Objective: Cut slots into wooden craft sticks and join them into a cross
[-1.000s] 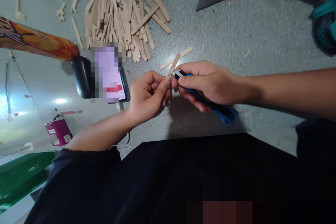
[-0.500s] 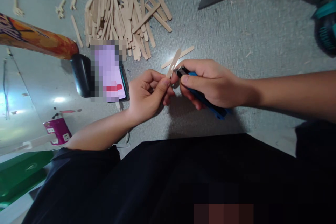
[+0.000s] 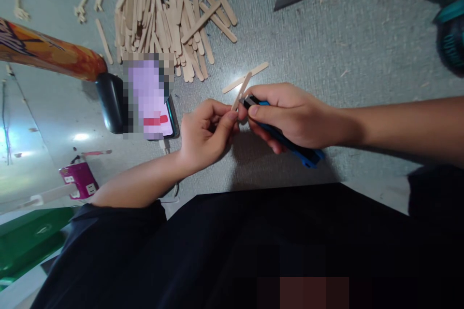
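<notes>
Whole-looking craft sticks [image 3: 163, 24] lie heaped on the tabletop [image 3: 326, 48]. The left hand [image 3: 205, 133] pinches a single craft stick [image 3: 246, 81] near its lower end, seemingly only partly cut. The right hand [image 3: 299, 116] grips a blue utility knife [image 3: 251, 102], blade end beside that stick.

A stick [image 3: 245, 83] is pinched between thumb and fingers of the left hand [image 3: 210, 130], while a blue knife [image 3: 279, 135] is gripped in the right hand [image 3: 290, 113], its tip held at the stick. Beyond the hands, a loose stick [image 3: 255, 72] is laid on the table [image 3: 308, 53], and a pile [image 3: 163, 24] is heaped farther off, beyond the left hand. To the left of that hand, a phone [image 3: 154, 101] is set down.
</notes>
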Demonstrator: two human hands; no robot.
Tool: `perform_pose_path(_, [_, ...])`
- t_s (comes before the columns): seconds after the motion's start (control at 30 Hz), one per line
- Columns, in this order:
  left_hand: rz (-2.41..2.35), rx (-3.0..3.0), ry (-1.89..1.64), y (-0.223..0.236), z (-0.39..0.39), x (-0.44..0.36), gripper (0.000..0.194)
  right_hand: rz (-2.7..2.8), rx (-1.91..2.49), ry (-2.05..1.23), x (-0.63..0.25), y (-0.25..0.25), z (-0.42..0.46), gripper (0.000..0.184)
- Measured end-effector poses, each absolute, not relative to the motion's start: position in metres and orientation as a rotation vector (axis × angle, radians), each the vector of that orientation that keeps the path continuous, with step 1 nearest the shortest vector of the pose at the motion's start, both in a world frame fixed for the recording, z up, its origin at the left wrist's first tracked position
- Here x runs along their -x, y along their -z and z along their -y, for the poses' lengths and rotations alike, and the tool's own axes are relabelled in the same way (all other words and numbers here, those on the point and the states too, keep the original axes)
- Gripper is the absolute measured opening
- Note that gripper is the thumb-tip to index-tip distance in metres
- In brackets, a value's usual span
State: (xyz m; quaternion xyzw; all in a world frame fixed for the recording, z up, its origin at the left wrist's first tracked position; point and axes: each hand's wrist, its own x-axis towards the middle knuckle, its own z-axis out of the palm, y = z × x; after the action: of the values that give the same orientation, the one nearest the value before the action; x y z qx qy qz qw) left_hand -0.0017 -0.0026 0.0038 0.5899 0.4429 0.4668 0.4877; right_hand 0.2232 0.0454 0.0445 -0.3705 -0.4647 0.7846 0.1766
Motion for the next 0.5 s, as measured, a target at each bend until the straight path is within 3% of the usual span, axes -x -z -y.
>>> perform_pose_path(0.17, [-1.081, -1.218, -1.033, -0.017, -0.004, -0.003, 0.035, 1.345, 0.937, -2.3, -0.227, -0.042, -0.048, 0.019])
perform_pose_path(0.5, [-1.087, -1.184, -1.07, -0.018, -0.004, -0.006, 0.036, 1.369, 0.99, -2.134, -0.225, -0.039, -0.044, 0.017])
